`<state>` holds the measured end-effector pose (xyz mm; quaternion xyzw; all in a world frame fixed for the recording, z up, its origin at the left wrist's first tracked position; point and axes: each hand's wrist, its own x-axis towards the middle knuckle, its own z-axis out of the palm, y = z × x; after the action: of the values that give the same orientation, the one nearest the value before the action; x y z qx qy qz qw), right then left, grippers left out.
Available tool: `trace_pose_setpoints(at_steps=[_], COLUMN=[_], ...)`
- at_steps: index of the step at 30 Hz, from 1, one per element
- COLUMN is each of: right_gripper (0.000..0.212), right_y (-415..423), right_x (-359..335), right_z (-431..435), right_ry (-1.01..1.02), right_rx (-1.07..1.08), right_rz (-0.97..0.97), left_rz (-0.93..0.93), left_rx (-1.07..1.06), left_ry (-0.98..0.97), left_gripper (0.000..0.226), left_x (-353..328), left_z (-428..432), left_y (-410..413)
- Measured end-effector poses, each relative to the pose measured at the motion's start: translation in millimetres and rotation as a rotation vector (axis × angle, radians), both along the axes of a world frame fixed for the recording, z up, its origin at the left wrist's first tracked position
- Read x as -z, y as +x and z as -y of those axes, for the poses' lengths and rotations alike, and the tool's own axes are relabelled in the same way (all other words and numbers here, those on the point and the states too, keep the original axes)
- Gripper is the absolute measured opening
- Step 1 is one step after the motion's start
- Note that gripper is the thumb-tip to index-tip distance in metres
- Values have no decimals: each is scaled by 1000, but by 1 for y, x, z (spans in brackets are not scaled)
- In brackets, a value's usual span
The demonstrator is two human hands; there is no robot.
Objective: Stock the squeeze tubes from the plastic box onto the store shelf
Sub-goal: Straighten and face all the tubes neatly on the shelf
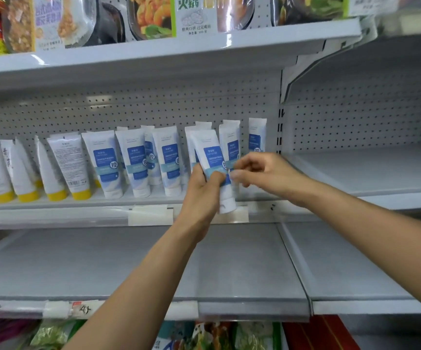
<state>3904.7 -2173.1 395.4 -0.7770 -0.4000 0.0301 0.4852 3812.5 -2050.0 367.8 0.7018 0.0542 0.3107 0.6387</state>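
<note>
Held tube point(210, 154): white with a blue label, cap down, slightly tilted, in front of the right end of the row, with its cap over the middle shelf's point(53, 214) front edge. Left hand point(203, 192) is wrapped round its lower half, thumb across the label. Right hand point(262, 170) is just right of it with fingers curled and its tips at the tube's right edge. That spot is blurred, so I can't tell whether it pinches or only touches. Blue-label tubes point(136, 162) stand cap down along the shelf, leaning on the pegboard point(153, 104). Yellow-capped tubes point(65, 165) are to their left. Food packs point(151, 18) sit on the shelf above. A grey lower shelf point(103, 261) is beneath.
</note>
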Motion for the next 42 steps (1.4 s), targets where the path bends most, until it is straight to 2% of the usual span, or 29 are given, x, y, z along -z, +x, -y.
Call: trace_pose_setpoints(at_steps=[2, 5, 7, 11, 15, 18, 21, 28, 36, 42], right_gripper=[39, 24, 22, 32, 37, 41, 44, 48, 48, 50], right_y=[-13, -15, -15, -6, 10, 20, 28, 46, 57, 62], right_x=[0, 2, 3, 9, 7, 5, 8, 18, 31, 30], right_z=[5, 8, 11, 24, 39, 41, 32, 19, 17, 16], right_ry=[-81, -26, -2, -9, 65, 52, 25, 12, 23, 6], right_rx=[-137, -139, -109, 3, 184, 228, 258, 275, 332, 320], right_rz=[-38, -55, -46, -24, 2, 4, 14, 4, 53, 63], left_rz=[24, 30, 12, -58, -64, -68, -106, -200, -157, -185], left_rx=[-1, 14, 31, 50, -47, -122, -162, -64, -240, -402], left_ry=[-34, -79, -35, 96, 273, 388, 425, 496, 558, 700], left_gripper=[26, 22, 24, 32, 38, 40, 44, 60, 89, 91], left_x=[-5, -11, -11, -14, -20, -22, -23, 5, 17, 19], left_z=[10, 23, 30, 32, 16, 1, -10, -3, -3, 1], left_y=[2, 4, 4, -2, -22, -34, -29, 25, 70, 82])
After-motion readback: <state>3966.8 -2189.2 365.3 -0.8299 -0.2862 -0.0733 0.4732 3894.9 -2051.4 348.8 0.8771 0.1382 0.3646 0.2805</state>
